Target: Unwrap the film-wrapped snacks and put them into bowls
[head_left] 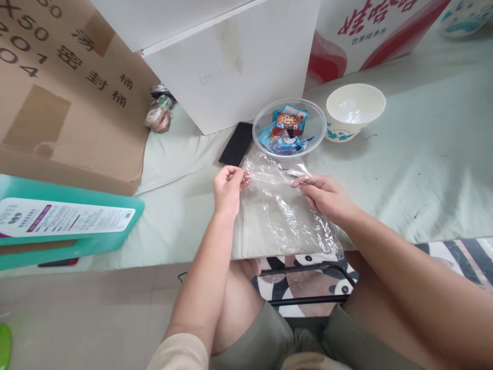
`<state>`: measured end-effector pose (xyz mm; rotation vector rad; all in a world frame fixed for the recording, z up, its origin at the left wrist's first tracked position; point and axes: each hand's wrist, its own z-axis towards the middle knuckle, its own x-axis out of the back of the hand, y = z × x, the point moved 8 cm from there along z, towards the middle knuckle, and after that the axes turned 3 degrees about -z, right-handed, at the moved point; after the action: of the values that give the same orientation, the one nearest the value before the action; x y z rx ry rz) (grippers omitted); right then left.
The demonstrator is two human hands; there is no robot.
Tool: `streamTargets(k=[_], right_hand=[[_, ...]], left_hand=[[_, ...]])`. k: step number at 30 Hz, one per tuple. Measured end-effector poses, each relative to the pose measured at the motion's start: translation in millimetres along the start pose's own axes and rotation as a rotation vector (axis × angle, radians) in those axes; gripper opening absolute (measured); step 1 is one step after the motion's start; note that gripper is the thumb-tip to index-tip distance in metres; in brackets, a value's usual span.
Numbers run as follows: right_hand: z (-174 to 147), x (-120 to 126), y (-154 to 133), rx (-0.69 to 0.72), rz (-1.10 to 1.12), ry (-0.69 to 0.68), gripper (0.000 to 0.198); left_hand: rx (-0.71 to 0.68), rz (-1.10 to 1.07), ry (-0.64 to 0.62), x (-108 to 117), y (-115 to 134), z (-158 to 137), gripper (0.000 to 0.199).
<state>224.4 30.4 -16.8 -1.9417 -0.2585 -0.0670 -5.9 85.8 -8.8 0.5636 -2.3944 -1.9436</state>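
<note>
A clear plastic bag [285,216] is stretched between my two hands over the front of the cloth-covered table. My left hand [228,187] pinches its upper left edge. At the upper right edge, my right hand [321,192] grips the same bag with thumb and fingers. The bag's lower end hangs a little past the table edge. Just beyond the bag stands a clear round plastic bowl [319,139] with several blue and brown snack packets [288,128] in it. A black phone [236,144] lies beside the bowl, near my left hand.
A white paper bowl [356,110] with blue leaf print stands right of the clear bowl. Behind are a white box [246,67] and a red-and-white carton [365,41]. At left are a brown cardboard box [77,118], a green jug [127,205] and small wrapped items [159,113].
</note>
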Motion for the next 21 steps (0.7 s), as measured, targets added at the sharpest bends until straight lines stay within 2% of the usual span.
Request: streamTargets(k=[4,7,12,15,21], right_hand=[[0.9,-2.5,-0.2,0.035,0.002,-0.023,0.026],[1.4,-1.0,1.5,0.041,-0.021,-0.008,0.024],[0.6,1.4,2.9,0.012,-0.056,0.003,0.024],[0.2,0.9,1.4,0.018,-0.062,0.0,0.024],[-0.5,-0.3,0.5,0.019,-0.058,-0.002,0.024]], left_hand=[[0.048,-0.1,0.055,0.0,-6.5,0.5,0.017],[0.071,-0.102,0.021,-4.6,-9.0,0.9,0.02],[-0.017,0.004,-0.023,-6.1,-2.9,2.9,0.026],[-0.036,0.078,-0.006,-4.5,-3.0,4.1,0.018],[-0.056,0.054,0.005,-2.2,0.2,5.5,0.014]])
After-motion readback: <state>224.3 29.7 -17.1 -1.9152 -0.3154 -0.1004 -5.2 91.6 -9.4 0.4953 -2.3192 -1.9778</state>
